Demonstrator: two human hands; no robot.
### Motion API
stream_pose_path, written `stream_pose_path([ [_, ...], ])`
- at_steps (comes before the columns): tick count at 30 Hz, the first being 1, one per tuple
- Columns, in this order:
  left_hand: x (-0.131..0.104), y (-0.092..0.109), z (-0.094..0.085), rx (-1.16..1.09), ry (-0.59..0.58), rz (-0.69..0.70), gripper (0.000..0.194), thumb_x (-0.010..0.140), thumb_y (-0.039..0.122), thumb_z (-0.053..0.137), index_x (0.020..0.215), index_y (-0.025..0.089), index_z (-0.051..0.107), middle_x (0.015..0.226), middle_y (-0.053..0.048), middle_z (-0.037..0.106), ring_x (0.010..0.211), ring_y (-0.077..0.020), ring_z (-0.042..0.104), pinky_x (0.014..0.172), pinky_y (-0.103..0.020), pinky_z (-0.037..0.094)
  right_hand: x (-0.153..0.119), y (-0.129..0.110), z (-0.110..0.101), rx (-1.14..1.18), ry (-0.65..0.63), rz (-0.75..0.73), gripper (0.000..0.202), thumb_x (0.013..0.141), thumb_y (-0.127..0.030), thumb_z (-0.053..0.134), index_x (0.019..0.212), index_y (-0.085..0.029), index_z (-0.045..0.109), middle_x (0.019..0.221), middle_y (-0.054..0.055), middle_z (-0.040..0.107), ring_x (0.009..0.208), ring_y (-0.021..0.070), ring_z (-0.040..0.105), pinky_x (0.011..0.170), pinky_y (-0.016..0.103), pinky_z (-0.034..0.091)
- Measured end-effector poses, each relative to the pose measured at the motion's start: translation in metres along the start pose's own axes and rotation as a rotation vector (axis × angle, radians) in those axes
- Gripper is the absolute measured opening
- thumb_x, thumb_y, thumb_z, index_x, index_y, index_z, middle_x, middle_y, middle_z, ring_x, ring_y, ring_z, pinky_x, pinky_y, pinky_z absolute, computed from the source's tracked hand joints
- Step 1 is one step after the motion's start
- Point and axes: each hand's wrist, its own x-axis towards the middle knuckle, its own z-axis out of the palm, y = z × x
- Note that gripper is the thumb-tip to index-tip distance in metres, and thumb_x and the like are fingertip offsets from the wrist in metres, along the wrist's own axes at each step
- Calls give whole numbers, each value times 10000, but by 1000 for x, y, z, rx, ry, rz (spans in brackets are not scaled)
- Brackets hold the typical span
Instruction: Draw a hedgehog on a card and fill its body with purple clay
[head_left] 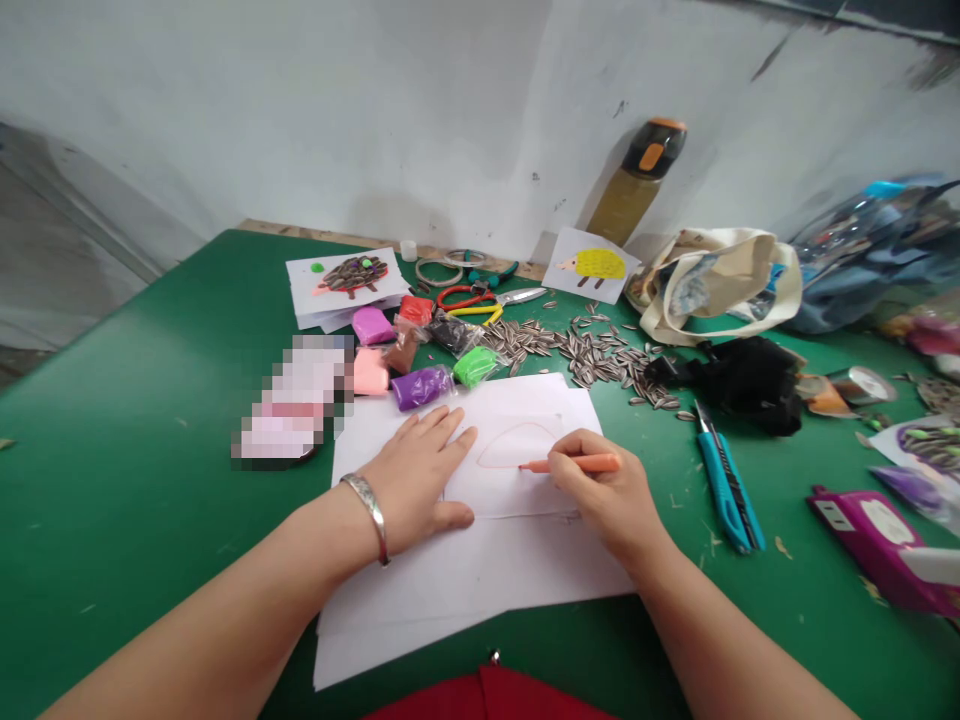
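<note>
Head view: one orange pen [602, 463], gripped in the right hand [606, 492], lies crosswise, tip pointing left. Left hand [416, 478], apart, rests flat on white paper [465, 575]. One cutter [725, 482] lies right of both hands.

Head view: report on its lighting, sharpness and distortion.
In the head view, light is soft, with dim shadow on the wall beside the bottle; in that view, the bottle leans outward, probably wide-lens stretch; there too, the orange pen reads clearly, while the line on the paper is faint; and, in the head view, coarse pixel blocks cover a pinkish object.
</note>
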Motion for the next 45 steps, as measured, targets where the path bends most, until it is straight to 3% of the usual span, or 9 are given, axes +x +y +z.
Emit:
stream_pose_path([
  [8, 0, -1, 3, -14, -3, -7, 883, 735, 583, 657, 1457, 180, 346, 1570, -165, 233, 1428, -372, 225, 1139, -497, 210, 4, 1, -7, -43, 50, 45, 168, 713, -250, 537, 551, -214, 565, 520, -24, 610, 531, 159, 567, 488, 243, 346],
  [16, 0, 1, -2, -25, -19, -13, 876, 742, 571, 658, 1459, 174, 350, 1568, -168, 237, 1428, -375, 226, 1140, -502, 216, 8, 5, -15, -114, 59, 88, 172, 739, -226, 519, 569, -218, 540, 583, -27, 661, 703, 208, 681, 556, 250, 376],
  [30, 1, -3, 8, -8, 30, 8, 873, 748, 605, 624, 1459, 186, 337, 1572, -160, 232, 1427, -375, 221, 1138, -505, 208, 15, 10, -22, -189, 159, 72, 166, 736, -268, 519, 583, -218, 562, 630, -10, 686, 640, 185, 592, 562, 263, 381],
  [45, 0, -3, 4, -11, 13, 6, 869, 753, 594, 619, 1463, 179, 339, 1571, -162, 233, 1431, -370, 218, 1142, -505, 207, 19, 15, -19, -175, 233, 65, 157, 755, -267, 539, 609, -221, 573, 674, -18, 702, 655, 179, 560, 595, 266, 374],
])
